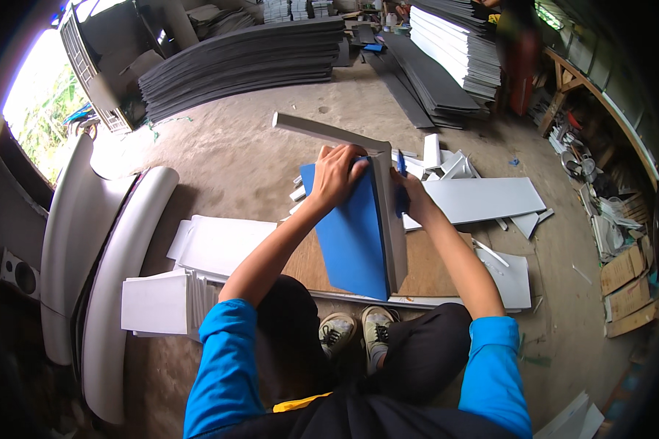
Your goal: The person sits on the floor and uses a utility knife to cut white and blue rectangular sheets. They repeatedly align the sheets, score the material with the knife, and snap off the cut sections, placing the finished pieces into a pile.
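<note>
My left hand (335, 175) is closed over the top of a blue foam board (348, 238), which stands tilted on edge in front of me. A grey-white foam piece (393, 227) lies along the board's right side. From their top, a long pale strip (326, 130) sticks out to the far left; whether it is joined to the grey piece I cannot tell. My right hand (416, 196) is closed round a slim blue utility knife (402, 186), held upright beside the grey piece. Its blade does not show. Below the board lies a brown wooden panel (436, 267).
White sheets (227, 245) and a stack (154, 304) lie left. White offcuts and a large white sheet (483, 199) lie right. Rolled white sheets (124, 293) stand far left. Dark sheet stacks (241, 69) fill the back; a person (518, 51) is at the back right.
</note>
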A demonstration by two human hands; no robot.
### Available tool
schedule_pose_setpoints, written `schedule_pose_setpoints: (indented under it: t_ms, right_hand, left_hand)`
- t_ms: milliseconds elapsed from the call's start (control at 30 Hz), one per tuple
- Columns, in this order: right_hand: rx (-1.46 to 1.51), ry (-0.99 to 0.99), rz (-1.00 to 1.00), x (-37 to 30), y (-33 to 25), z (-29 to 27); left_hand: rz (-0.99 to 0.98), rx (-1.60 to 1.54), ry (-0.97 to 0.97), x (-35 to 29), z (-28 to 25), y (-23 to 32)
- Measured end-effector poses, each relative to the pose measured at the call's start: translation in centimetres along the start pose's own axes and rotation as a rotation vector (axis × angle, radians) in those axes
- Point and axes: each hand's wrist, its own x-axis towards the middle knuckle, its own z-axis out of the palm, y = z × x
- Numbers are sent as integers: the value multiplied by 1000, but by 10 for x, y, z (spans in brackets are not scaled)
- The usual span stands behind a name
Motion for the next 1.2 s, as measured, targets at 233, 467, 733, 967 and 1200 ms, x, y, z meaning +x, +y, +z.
schedule_pose_setpoints:
  t_ms: [233, 467, 733, 967, 1200]
  right_hand:
    - [-288, 376, -140, 20, 12, -15]
    - [-331, 472, -180, 22, 18, -12]
    - [-402, 565, -207, 22, 15, -12]
    - [-499, 932, -463, 29, 2, -44]
    - [-174, 1144, -644, 20, -21, -84]
  left_hand:
    - [-25, 128, -132, -35, 17, -29]
    - [-163, 75, -86, -42, 28, -31]
    - [-366, 92, -148, -53, 31, -36]
    - [-724, 117, -199, -81, 23, -74]
    - [-1179, 126, -57, -128, -5, -129]
